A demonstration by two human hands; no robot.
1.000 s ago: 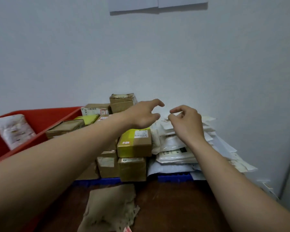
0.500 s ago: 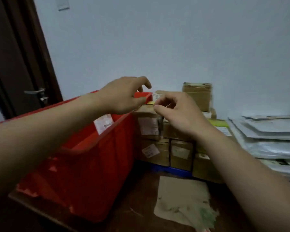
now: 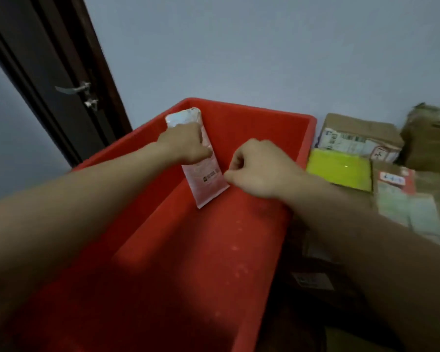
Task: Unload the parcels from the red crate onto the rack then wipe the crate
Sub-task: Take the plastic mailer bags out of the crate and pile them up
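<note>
The red crate fills the lower middle of the view. One flat white pouch parcel leans against the crate's far inner wall. My left hand grips the pouch at its upper middle, fingers curled over it. My right hand pinches the pouch's lower right edge with curled fingers. Apart from this pouch, the crate's visible floor is bare and speckled with pale marks.
Right of the crate stand stacked parcels: a yellow one, a labelled cardboard box, a taller brown box and more below. A dark door with a metal handle stands at the left. A pale wall is behind.
The view has swung left from the parcel stack to the crate. Both hands, empty before, have gone down into the crate and taken hold of the white pouch.
</note>
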